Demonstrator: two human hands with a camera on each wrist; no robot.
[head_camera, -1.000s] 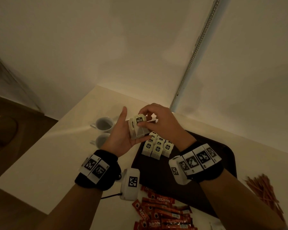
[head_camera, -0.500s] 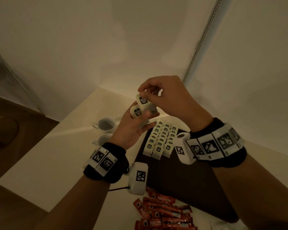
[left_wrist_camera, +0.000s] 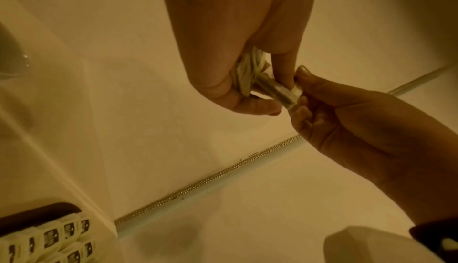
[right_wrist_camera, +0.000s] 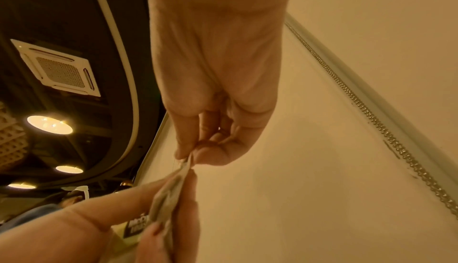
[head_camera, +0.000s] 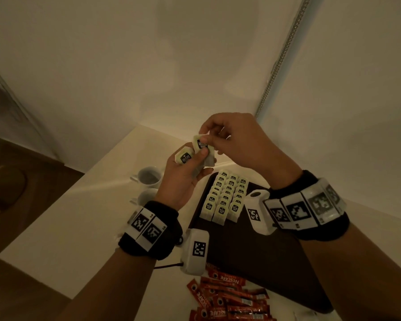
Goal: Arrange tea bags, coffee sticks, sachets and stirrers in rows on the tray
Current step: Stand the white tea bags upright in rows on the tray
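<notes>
My left hand [head_camera: 190,167] grips a small stack of pale tea bags [head_camera: 185,156] with dark labels, raised above the table. My right hand [head_camera: 220,140] pinches the top edge of the uppermost tea bag [head_camera: 200,144] of that stack between thumb and fingers. In the left wrist view the stack [left_wrist_camera: 247,71] shows edge-on under the left hand [left_wrist_camera: 243,83], and the right hand [left_wrist_camera: 302,94] pinches the pulled-out tea bag [left_wrist_camera: 280,92]. Three rows of tea bags [head_camera: 227,195] lie on the far left part of the dark tray [head_camera: 264,256].
Two white cups [head_camera: 149,177] stand left of the tray. Red coffee sticks [head_camera: 229,297] lie in a loose pile on the cream table [head_camera: 79,216] near its front edge. A wall with a metal strip [head_camera: 280,54] rises behind the table.
Both hands rose from just above the tray rows to well above the table. The right hand now pinches the top tea bag of the stack that the left hand holds.
</notes>
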